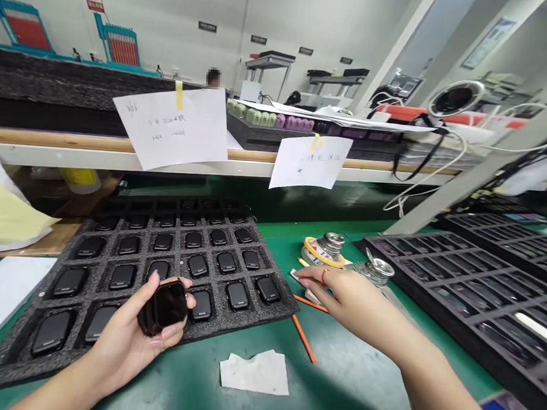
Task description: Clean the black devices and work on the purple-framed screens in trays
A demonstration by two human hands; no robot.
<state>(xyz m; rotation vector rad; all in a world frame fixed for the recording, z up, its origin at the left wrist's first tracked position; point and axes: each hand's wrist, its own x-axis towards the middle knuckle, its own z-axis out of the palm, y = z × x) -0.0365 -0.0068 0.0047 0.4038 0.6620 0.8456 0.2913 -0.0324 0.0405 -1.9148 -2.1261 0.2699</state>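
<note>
black smartwatch (170, 305) clamped in left hand (122, 344), edge hidden; right hand (351, 298) open.

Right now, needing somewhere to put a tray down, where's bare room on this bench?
The green bench mat lies bare below your right hand, between the black foam tray of dark devices and the dark ribbed plastic tray, past a white cloth and orange pencil. It's crowded around the steel-lidded jars.

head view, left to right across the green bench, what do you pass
white paper sheet → black foam tray of watch-shaped devices → steel-capped bottle on a yellow ring → steel-capped glass bottle → black compartment tray
</note>
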